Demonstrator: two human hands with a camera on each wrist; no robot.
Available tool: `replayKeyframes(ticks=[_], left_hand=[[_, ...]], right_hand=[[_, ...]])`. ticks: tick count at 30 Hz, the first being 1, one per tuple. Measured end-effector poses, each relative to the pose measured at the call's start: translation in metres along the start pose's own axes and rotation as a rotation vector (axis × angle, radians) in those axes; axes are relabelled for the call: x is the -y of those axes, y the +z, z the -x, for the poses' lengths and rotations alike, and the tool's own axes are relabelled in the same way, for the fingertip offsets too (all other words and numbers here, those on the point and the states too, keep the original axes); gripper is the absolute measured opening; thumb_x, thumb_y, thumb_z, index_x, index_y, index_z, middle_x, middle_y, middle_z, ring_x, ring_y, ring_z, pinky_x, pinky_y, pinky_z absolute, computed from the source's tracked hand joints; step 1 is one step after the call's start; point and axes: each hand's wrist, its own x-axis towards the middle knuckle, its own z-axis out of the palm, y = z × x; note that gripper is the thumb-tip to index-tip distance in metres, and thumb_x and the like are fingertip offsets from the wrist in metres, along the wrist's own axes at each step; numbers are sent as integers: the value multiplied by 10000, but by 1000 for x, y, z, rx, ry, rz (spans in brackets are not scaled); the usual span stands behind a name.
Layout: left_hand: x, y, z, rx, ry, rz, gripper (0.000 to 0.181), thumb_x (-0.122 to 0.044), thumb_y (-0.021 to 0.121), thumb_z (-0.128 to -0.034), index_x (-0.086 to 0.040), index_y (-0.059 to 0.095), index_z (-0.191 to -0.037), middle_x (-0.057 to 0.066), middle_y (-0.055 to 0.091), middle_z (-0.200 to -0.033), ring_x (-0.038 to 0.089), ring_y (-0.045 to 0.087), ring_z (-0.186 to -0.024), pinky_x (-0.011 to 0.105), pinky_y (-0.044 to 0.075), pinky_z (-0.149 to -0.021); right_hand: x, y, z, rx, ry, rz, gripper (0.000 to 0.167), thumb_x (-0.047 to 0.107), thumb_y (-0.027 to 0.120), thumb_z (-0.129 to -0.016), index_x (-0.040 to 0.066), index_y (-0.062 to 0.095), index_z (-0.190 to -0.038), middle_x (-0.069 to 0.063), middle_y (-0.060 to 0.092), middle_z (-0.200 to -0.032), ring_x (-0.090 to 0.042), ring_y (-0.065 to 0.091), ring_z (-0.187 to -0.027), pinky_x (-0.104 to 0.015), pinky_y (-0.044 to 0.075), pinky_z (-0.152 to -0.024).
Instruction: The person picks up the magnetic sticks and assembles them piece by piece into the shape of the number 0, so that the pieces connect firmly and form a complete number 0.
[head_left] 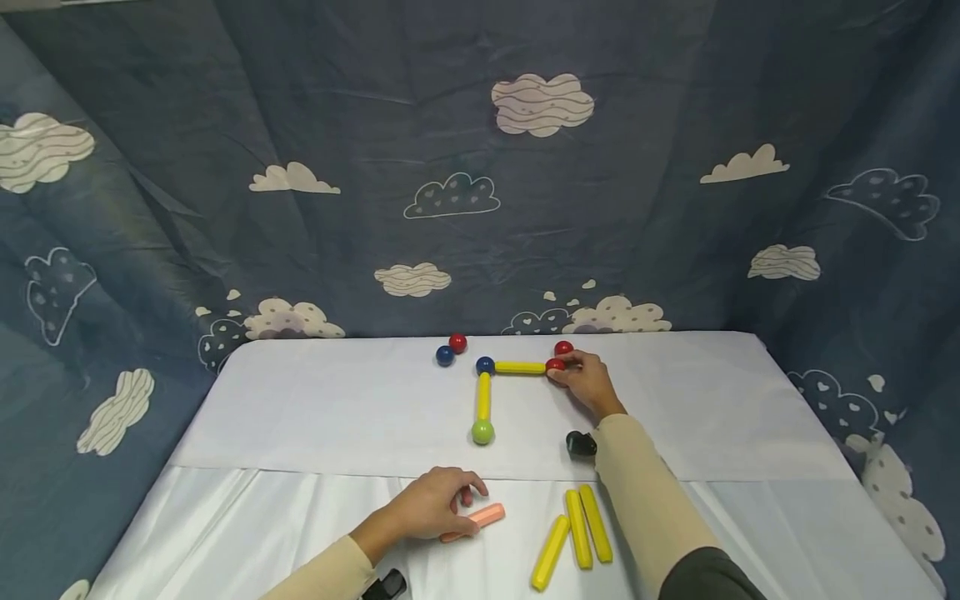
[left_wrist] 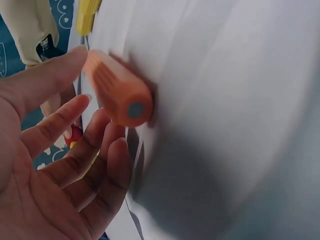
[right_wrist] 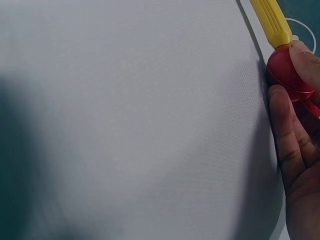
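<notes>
In the head view, my right hand pinches a red ball at the right end of a yellow stick. That stick's left end meets a blue ball, from which another yellow stick runs down to a green ball. The right wrist view shows thumb and fingers on the red ball. My left hand, fingers loosely bent, is at an orange stick lying on the cloth; whether it touches the orange stick is unclear.
Several loose yellow sticks lie on the white cloth, between the forearms. Near the back edge are a loose blue ball and a red one; another red ball sits just behind the right fingertips. A patterned curtain hangs behind.
</notes>
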Motion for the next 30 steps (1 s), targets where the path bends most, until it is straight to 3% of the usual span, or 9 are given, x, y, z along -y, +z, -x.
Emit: replayKeyframes(ticks=[6,14,22,26,30], left_hand=[[-6,8,-4,-23,6,-108,393,-269,815,-754,-197,643,-1100,-140,531,-840,1,432,-706,199,362,-654],[-6,17,-14,-10,-22,-152,398,-276,836,-726,-230,644,-1072,-166,510,-800,17,439,-700,204,375,-629],[-9,17,-13,4,-22,-204,328,-247,806,-737,-214,688,-1041,-177,515,-772,5,434,-691,198,373,-616],[-9,14,-13,6,-14,-173,325,-221,785,-741,-196,691,-1051,-181,541,-773,10,452,-696,198,388,-632],[-8,11,-12,10,-49,-65,335,-214,776,-752,-188,690,-1075,-180,564,-771,45,474,-767,227,403,-697]], right_hand=[[-3,-4,-3,-6,-9,9,464,179,718,-878,15,566,-1286,-200,527,-1322,-334,488,-1153,-457,408,-1020],[-5,-2,-1,-18,-4,21,455,182,719,-877,12,573,-1273,-199,543,-1300,-321,502,-1094,-439,432,-986],[-4,1,1,-5,4,8,471,184,723,-875,9,564,-1283,-204,527,-1319,-323,506,-1090,-433,444,-980],[-4,1,0,-6,6,6,469,190,720,-879,16,563,-1285,-196,529,-1315,-317,505,-1077,-429,455,-962],[-5,2,-3,-8,4,5,466,200,723,-877,27,569,-1282,-186,529,-1320,-311,500,-1106,-431,439,-987]])
